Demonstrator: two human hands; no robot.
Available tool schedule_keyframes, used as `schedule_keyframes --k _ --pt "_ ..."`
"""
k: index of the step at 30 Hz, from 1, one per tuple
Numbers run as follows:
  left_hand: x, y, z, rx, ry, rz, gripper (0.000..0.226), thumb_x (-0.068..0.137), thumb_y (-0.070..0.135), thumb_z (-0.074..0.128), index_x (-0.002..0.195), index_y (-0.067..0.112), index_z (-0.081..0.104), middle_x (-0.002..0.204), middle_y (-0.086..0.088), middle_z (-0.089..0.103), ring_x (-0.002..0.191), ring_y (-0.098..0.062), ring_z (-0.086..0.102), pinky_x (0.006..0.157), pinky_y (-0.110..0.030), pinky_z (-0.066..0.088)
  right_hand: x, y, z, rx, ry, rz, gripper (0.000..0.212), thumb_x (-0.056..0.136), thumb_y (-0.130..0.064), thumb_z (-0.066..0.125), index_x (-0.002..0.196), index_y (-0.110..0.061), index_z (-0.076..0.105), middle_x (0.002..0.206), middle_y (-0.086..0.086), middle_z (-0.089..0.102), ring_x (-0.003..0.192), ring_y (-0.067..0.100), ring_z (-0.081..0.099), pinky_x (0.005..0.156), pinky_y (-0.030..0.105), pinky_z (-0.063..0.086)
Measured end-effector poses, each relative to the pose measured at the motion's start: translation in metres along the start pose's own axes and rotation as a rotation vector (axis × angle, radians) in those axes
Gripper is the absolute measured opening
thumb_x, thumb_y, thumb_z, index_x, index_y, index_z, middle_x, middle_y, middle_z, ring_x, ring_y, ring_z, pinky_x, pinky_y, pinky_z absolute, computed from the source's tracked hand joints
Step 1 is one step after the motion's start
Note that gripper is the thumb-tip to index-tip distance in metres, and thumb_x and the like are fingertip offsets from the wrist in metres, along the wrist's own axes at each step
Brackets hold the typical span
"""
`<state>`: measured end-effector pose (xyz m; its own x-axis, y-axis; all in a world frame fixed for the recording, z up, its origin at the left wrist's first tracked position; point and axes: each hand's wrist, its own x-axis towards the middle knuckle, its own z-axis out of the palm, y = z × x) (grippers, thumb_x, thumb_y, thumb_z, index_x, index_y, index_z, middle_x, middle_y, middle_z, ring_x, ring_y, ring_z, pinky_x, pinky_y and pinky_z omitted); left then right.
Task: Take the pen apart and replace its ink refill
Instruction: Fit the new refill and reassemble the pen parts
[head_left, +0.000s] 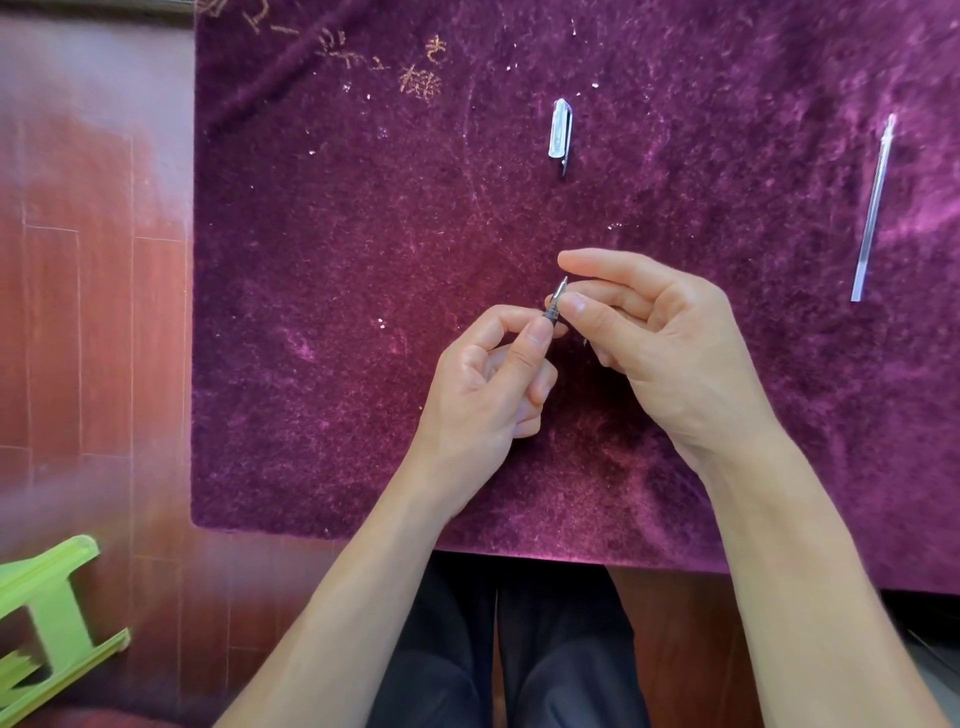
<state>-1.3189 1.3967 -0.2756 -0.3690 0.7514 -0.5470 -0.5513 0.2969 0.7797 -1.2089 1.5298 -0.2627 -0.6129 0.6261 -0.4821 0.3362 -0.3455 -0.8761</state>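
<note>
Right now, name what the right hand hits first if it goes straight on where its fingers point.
Likely the pen tip that the left hand pinches: the right hand points leftward with a fingertip already at it. Its top finger would probably clear it, over cloth.

Pinched pen tip (557, 302), left hand (488, 387), right hand (670, 348), cap (560, 130), refill (874, 208) beyond

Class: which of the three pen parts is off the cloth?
The pointed tip section, pinched by left hand and right hand; cap and refill lie loose.
</note>
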Motion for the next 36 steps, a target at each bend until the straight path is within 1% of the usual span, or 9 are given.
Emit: schedule_keyframes --k 4,7,11,17,24,28,32,33,36 --pt "0.0002 -0.0001 -0.0001 0.0 -0.007 0.001 0.023 0.107 0.03 0.053 0.11 0.012 0.067 0.063 0.002 0.049 0.045 -0.004 0.035 0.042 -0.023 0.027 0.0013 0.0005 -0.0021 -0.03 -0.024 0.034 0.02 0.102 -0.01 0.072 0.12 -0.015 0.079 0.079 -0.011 0.079 0.063 -0.005 0.062 0.061 0.013 0.048" --pt "0.0005 0.0005 -0.0003 -0.005 -0.009 -0.002 0.022 0.107 0.03 0.053 0.11 0.013 0.067 0.063 0.002 0.049 0.045 -0.004 0.034 0.042 -0.024 0.026 0.0025 0.0009 -0.0031 -0.057 -0.051 0.045 0.017 0.103 -0.013 0.07 0.114 -0.018 0.082 0.071 -0.017 0.073 0.058 -0.004 0.054 0.059 0.012 0.046" --pt "0.0004 0.0016 -0.0002 -0.003 -0.011 -0.003 0.021 0.107 0.029 0.052 0.11 0.014 0.067 0.063 0.001 0.048 0.046 -0.005 0.033 0.042 -0.026 0.024 0.0034 0.0016 -0.0009 -0.05 -0.054 0.05 0.017 0.104 -0.014 0.069 0.111 -0.019 0.083 0.076 -0.012 0.074 0.053 -0.003 0.047 0.054 0.01 0.041" --pt "0.0006 0.0018 0.0001 -0.008 -0.016 -0.006 0.022 0.108 0.027 0.051 0.111 0.011 0.067 0.062 0.001 0.047 0.045 -0.003 0.035 0.042 -0.022 0.027 0.0035 0.0026 -0.0007 -0.037 -0.053 0.048 0.013 0.102 -0.012 0.07 0.105 -0.009 0.082 0.074 -0.015 0.076 0.058 -0.008 0.064 0.059 0.004 0.047" --pt "-0.0002 0.0034 0.0017 -0.024 -0.021 -0.001 0.018 0.108 0.026 0.051 0.102 0.023 0.068 0.062 0.001 0.048 0.045 -0.003 0.035 0.042 -0.024 0.024 0.003 0.0031 0.0003 -0.052 -0.058 0.019 0.008 0.101 -0.012 0.073 0.095 -0.011 0.078 0.063 -0.022 0.071 0.052 -0.009 0.062 0.055 0.003 0.045" --pt "-0.0005 0.0046 0.0023 -0.016 -0.014 -0.003 0.018 0.108 0.026 0.052 0.104 0.022 0.069 0.062 0.0 0.047 0.045 -0.003 0.035 0.042 -0.024 0.025 0.0023 -0.0014 0.0018 -0.059 -0.047 0.015 0.01 0.103 -0.014 0.07 0.099 -0.01 0.079 0.067 -0.022 0.072 0.054 -0.009 0.063 0.057 0.003 0.046" --pt "-0.0001 0.005 0.0024 -0.001 -0.001 -0.003 0.018 0.108 0.025 0.051 0.105 0.017 0.068 0.061 0.001 0.048 0.044 -0.004 0.034 0.042 -0.024 0.025 0.0028 -0.0009 -0.0009 -0.069 -0.039 0.05 0.019 0.107 -0.021 0.064 0.106 -0.023 0.083 0.072 -0.012 0.067 0.054 0.003 0.042 0.052 0.015 0.036" --pt "0.0 0.0048 0.0027 -0.001 0.0 -0.003 0.018 0.108 0.025 0.051 0.105 0.017 0.068 0.061 0.001 0.048 0.044 -0.004 0.034 0.042 -0.024 0.025 0.0028 -0.0004 -0.0013 -0.073 -0.041 0.049 0.019 0.107 -0.021 0.064 0.107 -0.023 0.083 0.073 -0.009 0.067 0.054 0.005 0.041 0.052 0.016 0.036" --pt "0.0001 0.004 0.0028 0.001 0.003 0.0 0.018 0.108 0.025 0.052 0.105 0.017 0.067 0.061 0.002 0.048 0.044 -0.004 0.034 0.042 -0.023 0.026 0.0026 0.0015 -0.0015 -0.058 -0.046 0.021 0.016 0.106 -0.013 0.066 0.107 -0.012 0.082 0.074 -0.014 0.074 0.054 -0.005 0.056 0.056 0.005 0.044"
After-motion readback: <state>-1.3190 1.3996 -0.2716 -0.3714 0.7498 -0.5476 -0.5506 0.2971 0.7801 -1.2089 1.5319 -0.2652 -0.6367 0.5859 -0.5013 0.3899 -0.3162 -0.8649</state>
